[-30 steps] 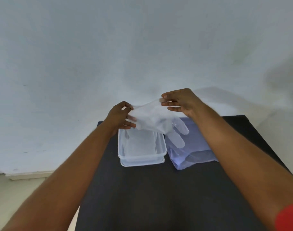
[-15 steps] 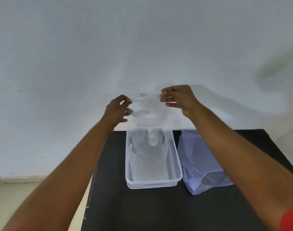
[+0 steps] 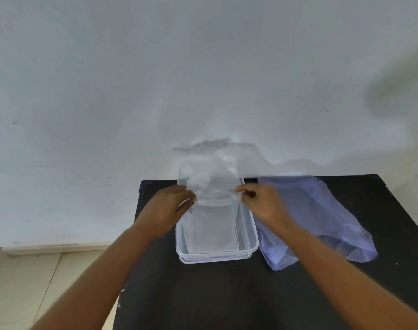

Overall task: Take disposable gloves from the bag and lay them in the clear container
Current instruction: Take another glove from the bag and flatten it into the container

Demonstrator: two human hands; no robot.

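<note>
A thin translucent disposable glove [image 3: 212,182] is stretched between my two hands over the far half of the clear container [image 3: 249,239]. My left hand [image 3: 167,208] pinches its left edge and my right hand [image 3: 265,202] pinches its right edge. The glove billows upward, away from me, against the wall. At least one flat glove [image 3: 212,232] lies inside the container. The pale purple plastic bag [image 3: 322,217] lies flat on the black table just right of the container, partly behind my right forearm.
The black table [image 3: 227,294] stands against a white wall [image 3: 203,79]. Its left edge runs just left of the container, with a light tiled floor [image 3: 24,282] below. The table's right edge is near the frame's right side.
Both hands have come down from chest height above the table to the container's rim, bringing the glove with them. The glove's fingers, hanging down earlier, now flare up behind the hands.
</note>
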